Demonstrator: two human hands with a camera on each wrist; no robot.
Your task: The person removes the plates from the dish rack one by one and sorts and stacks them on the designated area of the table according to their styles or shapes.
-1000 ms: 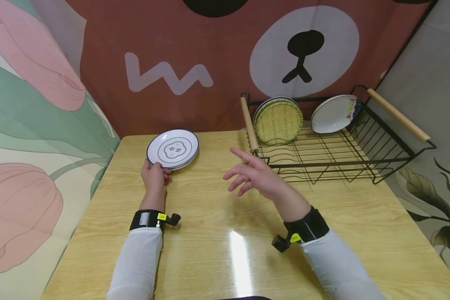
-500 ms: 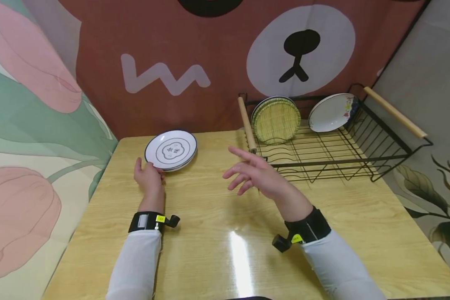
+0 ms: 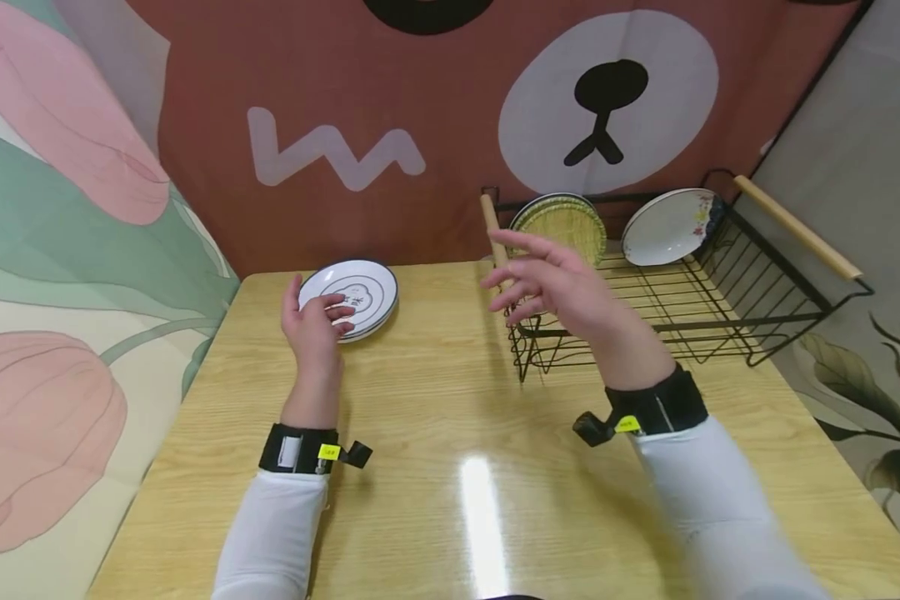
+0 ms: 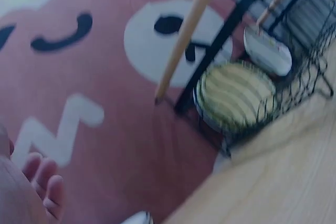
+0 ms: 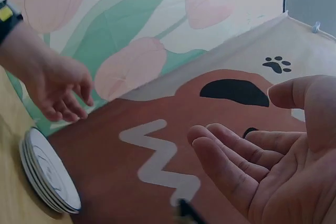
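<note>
A stack of white plates with dark blue rims (image 3: 375,287) lies at the table's back left, the top one printed with a line emblem. My left hand (image 3: 315,329) hovers above its near left side, fingers loosely bent and holding nothing. The right wrist view shows a gap between this hand (image 5: 58,85) and the plates (image 5: 50,171). My right hand (image 3: 562,287), fingers spread and relaxed, is raised in front of the left end of a black wire dish rack (image 3: 720,327). It holds nothing and partly hides a round yellow-green woven mat (image 3: 573,223).
Inside the rack, the woven mat stands upright before a blue-rimmed plate. A white floral dish (image 3: 663,229) leans farther right. Wooden handles (image 3: 798,227) top both rack ends. A brown printed cloth (image 3: 330,225) hangs behind the wooden table (image 3: 420,417).
My left hand has let go of the plate stack's rim and lifted above it. The right hand has moved up and right, now overlapping the rack's left end. The plates stay in place.
</note>
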